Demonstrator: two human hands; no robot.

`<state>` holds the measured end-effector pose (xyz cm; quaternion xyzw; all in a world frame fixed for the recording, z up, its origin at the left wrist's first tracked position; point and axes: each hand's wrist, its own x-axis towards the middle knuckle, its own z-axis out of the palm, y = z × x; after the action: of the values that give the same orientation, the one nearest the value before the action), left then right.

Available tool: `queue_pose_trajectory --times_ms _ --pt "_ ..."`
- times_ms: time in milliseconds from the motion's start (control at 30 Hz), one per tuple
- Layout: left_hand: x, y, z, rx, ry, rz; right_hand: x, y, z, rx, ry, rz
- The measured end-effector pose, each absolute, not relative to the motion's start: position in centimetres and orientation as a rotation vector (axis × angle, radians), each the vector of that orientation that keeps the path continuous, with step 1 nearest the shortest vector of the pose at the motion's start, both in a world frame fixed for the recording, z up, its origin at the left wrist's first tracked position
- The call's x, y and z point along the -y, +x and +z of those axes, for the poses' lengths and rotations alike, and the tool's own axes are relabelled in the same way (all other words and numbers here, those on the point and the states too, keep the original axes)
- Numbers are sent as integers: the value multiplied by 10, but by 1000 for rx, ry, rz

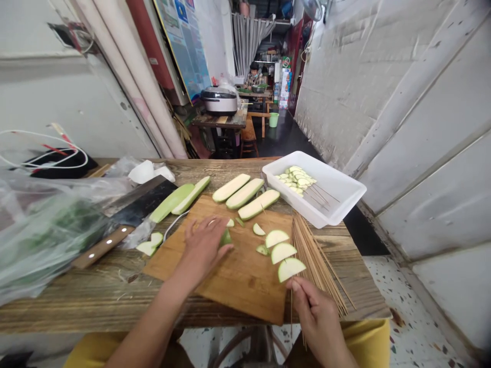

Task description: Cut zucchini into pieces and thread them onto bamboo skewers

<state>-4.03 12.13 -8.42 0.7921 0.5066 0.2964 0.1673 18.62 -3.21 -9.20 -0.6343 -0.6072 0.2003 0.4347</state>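
Between pale walls [337,66], at a wooden table [103,306], the right grip [316,312] pinches a skewer [263,208], left grip [203,245] unclear.

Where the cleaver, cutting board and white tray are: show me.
Cleaver [143,202], head view: dark blade.
Cutting board [240,276], head view: bare wooden top.
White tray [334,181], head view: bare inside.

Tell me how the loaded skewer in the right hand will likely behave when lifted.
The loaded skewer may bend slightly, its stick being so thin. It should feel tip-heavy, since its slices sit beyond the right hand. The broad half-moons could pivot around the stick, being spaced apart.
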Motion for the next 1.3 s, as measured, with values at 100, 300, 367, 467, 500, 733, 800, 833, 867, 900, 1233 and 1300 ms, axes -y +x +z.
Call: queue_pose_trajectory --times_ms 100,300,367,467,500,733,800,833,867,900,1233,1300 --pt "-128 -40 -98 -1463 2459 600 33 184 -96 1524 -1547 512" --pt "-136 -39 -98 -1483 2524 338 35 183 -98 1527 -1521 518" --pt "-137 -39 -95 -1459 2533 292 36 182 -98 1538 -1523 524" --pt "-138 -37 -91 -1441 2550 300 37 180 -98 1552 -1502 531" --pt "-138 -37 -90 -1422 2552 311 37 179 -98 1557 -1492 537" --pt "-141 -37 -89 -1190 2518 339 38 177 -98 1579 -1477 534" --pt "-141 -39 -91 -1188 2541 338 39 178 -98 1588 -1482 525" --pt "-140 -39 -92 -1193 2551 341 39 178 -98 1592 -1481 524" --pt "-139 -39 -93 -1203 2557 349 39 178 -97 1593 -1480 524" --pt "-138 -40 -94 -1214 2560 360 39 178 -97 1593 -1479 527" --pt "-135 -40 -91 -1220 2152 791 40 181 -100 1583 -1505 539" --pt "-131 -39 -84 -1150 1791 913 41 180 -100 1601 -1470 548"
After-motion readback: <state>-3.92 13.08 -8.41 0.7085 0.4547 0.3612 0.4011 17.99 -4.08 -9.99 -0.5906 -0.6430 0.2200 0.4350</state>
